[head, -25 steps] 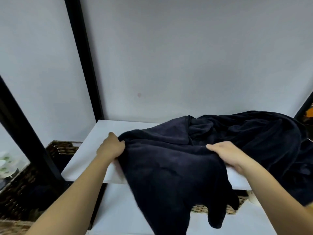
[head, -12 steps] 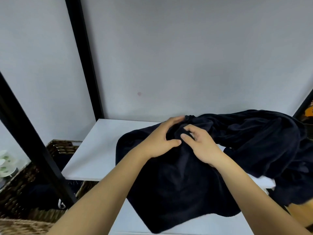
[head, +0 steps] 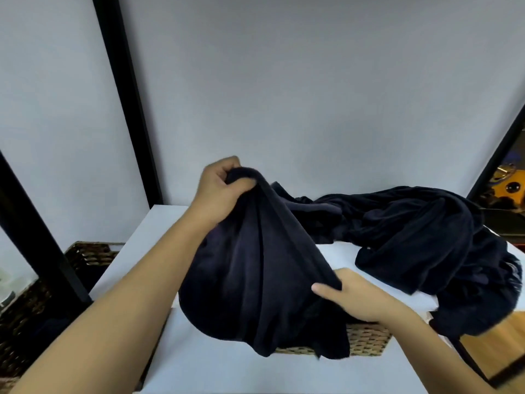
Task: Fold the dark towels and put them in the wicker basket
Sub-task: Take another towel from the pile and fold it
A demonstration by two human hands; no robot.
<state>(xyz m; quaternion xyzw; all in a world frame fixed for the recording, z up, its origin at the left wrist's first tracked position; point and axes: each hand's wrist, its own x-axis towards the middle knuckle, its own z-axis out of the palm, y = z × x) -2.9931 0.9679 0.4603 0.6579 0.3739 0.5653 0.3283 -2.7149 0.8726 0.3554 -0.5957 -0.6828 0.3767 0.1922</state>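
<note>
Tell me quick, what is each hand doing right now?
Left hand: closed, gripping the raised top of the dark towel.
Right hand: closed, pinching the same towel's lower edge.

A plain pale grey wall fills the back. Two black posts lean across it at the left. The white worktop stands against the wall, and a lower white shelf lies in front. Light wooden floor shows at the right.
</note>
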